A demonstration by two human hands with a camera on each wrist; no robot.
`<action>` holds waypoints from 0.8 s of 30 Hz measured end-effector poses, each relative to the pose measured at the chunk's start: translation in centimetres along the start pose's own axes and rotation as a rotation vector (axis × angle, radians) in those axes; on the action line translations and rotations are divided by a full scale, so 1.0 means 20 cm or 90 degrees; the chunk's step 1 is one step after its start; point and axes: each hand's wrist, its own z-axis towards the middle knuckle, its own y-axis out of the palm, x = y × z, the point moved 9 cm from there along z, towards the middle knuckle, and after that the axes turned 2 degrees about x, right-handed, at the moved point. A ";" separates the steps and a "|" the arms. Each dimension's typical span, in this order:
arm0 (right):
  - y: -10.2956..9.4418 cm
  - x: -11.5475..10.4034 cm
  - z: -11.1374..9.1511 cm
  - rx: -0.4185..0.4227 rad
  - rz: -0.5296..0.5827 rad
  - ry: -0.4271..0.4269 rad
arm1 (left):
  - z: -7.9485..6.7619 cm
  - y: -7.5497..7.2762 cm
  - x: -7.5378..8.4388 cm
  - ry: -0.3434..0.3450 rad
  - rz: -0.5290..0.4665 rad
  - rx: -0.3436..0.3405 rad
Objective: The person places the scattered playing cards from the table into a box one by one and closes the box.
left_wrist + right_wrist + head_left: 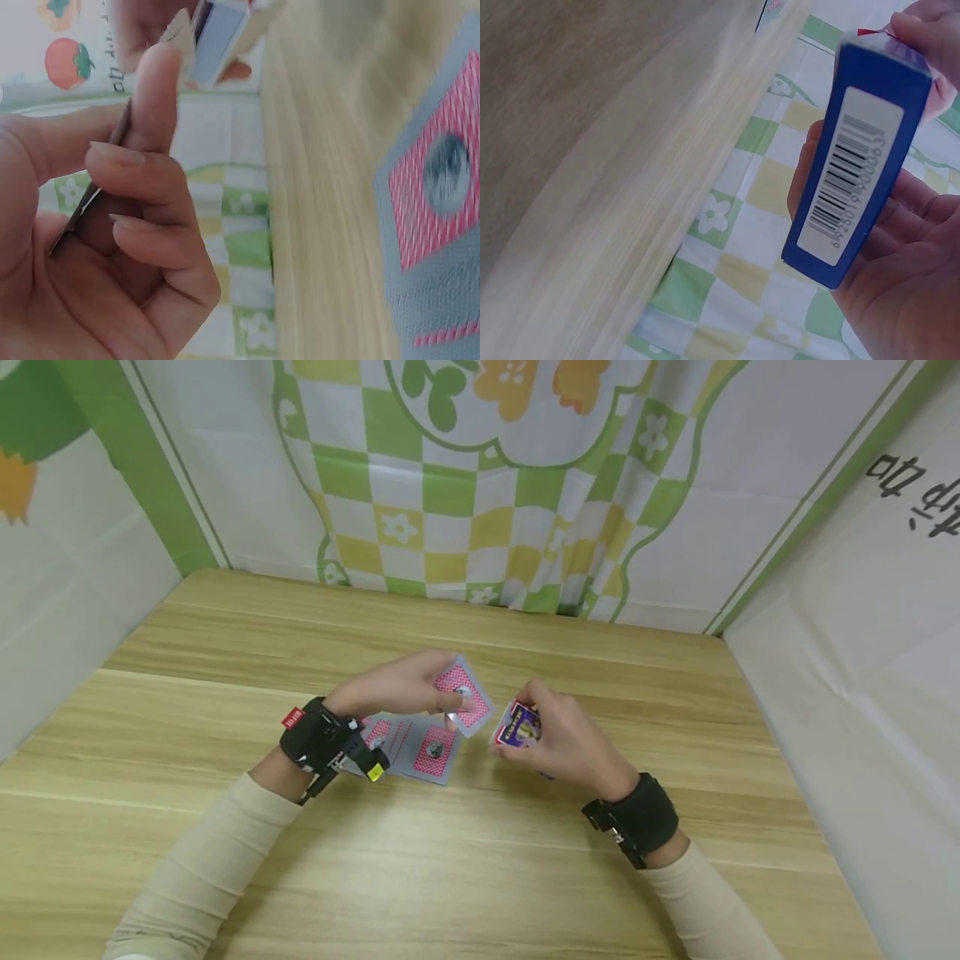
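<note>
My left hand (397, 685) pinches a playing card (474, 717) with a red-checked back and pale border, tilted above the table. The left wrist view shows that card edge-on as a thin dark line (94, 184) between thumb and fingers. To its right, my right hand (573, 743) grips a blue card box (522, 727) with a picture on its front. Its end, with white flaps (180, 37) standing out, faces the left hand. A barcode marks the narrow side of the box (855, 172) in the right wrist view. Below the left hand, several red-backed cards (433, 752) lie overlapping, partly hidden by the wrist.
The wooden table (480, 877) runs back to a green, yellow and white checked curtain (465, 510). Pale sheets stand along the left side (67, 585) and the right side (847, 677). Black wrist straps with cameras sit on both arms.
</note>
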 end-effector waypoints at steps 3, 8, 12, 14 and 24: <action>0.00 -0.01 0.00 0.000 0.000 -0.014 | 0.00 0.04 0.02 0.005 -0.039 -0.012; 0.00 -0.02 0.00 -0.006 0.006 -0.034 | 0.03 0.09 0.05 0.029 -0.083 -0.014; 0.01 -0.02 0.00 -0.005 0.012 -0.030 | 0.05 0.11 0.04 0.018 -0.096 0.012; 0.00 -0.01 0.00 -0.002 0.013 -0.019 | 0.06 0.11 0.03 0.006 -0.099 0.030; -0.02 0.00 0.00 0.030 -0.009 -0.022 | 0.08 0.17 0.04 0.012 -0.044 0.080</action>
